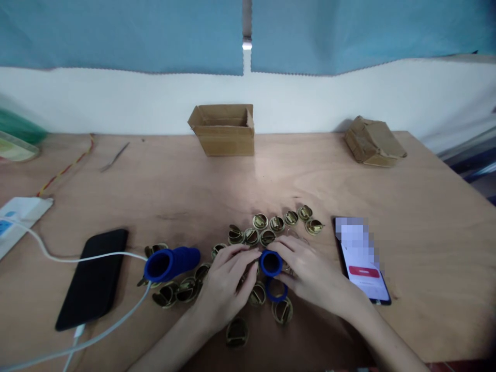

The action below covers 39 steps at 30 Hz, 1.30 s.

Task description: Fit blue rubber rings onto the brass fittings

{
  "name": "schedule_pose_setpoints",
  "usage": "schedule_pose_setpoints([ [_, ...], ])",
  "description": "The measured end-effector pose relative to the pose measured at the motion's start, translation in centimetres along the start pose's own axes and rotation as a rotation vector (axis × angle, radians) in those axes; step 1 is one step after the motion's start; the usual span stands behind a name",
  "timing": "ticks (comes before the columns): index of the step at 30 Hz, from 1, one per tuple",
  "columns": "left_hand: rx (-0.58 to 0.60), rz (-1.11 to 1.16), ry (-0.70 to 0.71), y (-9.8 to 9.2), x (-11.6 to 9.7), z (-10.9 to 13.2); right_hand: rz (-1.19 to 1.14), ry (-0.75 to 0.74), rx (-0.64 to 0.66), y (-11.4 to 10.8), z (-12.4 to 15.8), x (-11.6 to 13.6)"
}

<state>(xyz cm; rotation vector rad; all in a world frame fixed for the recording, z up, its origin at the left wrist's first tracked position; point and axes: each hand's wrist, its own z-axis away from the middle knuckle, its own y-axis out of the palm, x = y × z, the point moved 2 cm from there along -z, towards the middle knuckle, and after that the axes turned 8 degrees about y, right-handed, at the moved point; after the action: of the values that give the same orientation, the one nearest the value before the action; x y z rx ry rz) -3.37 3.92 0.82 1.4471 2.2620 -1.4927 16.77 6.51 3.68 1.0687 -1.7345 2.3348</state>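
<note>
My left hand (pixel 226 281) and my right hand (pixel 306 271) meet over the table's near middle, and both pinch a small blue cap (pixel 270 263) held between their fingertips. Just below it a blue ring (pixel 276 292) lies on the table. Several round brass parts (pixel 271 223) are scattered around and beyond my hands, and more brass parts (pixel 182 290) lie to the left. A stack of blue caps (pixel 171 263) lies on its side left of my left hand.
A black phone (pixel 93 276) with a white cable (pixel 96 256) lies at the left. A lit phone (pixel 364 263) lies right of my right hand. An open cardboard box (pixel 223 129) and a closed carton (pixel 374 141) stand at the back. Tweezers (pixel 115 156) lie far left.
</note>
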Motion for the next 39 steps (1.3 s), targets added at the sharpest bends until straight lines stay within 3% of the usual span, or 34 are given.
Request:
schedule_pose_setpoints([
  [23, 0.084, -0.101, 0.097, 0.48, 0.09, 0.3, -0.047, 0.035, 0.031, 0.16, -0.46, -0.29],
  [39, 0.073, -0.143, 0.146, 0.35, -0.13, 0.08, 0.0, 0.041, 0.066, -0.07, -0.52, -0.01],
])
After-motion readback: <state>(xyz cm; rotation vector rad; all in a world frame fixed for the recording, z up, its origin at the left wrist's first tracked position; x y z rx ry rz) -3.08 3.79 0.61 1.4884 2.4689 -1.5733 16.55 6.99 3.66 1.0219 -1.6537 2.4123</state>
